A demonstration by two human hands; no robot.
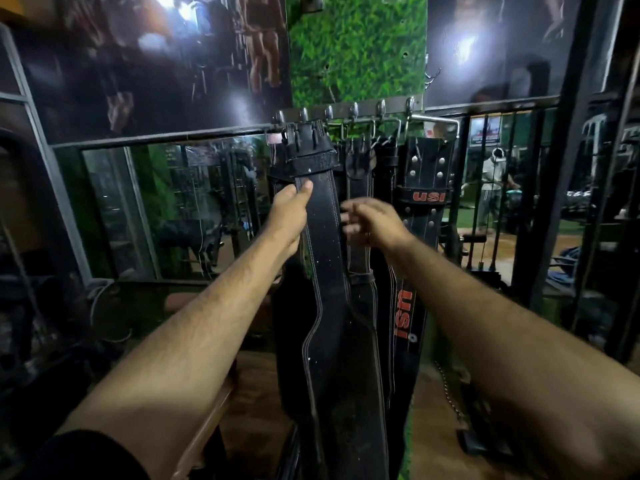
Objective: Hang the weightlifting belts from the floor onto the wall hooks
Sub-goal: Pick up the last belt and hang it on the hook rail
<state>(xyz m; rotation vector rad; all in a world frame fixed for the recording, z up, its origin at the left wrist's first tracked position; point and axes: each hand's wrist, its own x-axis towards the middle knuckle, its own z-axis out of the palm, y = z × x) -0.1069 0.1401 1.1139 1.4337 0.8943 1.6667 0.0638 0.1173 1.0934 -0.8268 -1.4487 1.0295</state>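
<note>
Right between the two hands hangs the black belt (320, 216), its buckle end already hooked on the rail of hooks (346, 110) just above the fingertips. The left hand (289, 211) pinches the strap's left edge, thumb on the front and fingers tucked behind, probably to keep it from swinging while it settles. The right hand (372, 221) is a bit blurred, fingers loosely spread and holding nothing as far as I can tell; it sits in front of the narrower belt (358, 188) next door, and I can't say if it's touching it. Past the right hand there's a studded belt with red lettering (426, 188), also hung by its top end, so the wide parts all dangle down below the wrists. Looks like this one's basically done, just being straightened so it lies flat beside its neighbours. Out beyond the left hand is a mirror (166, 209), and way up above the hooks a patch of fake grass (356, 50).
</note>
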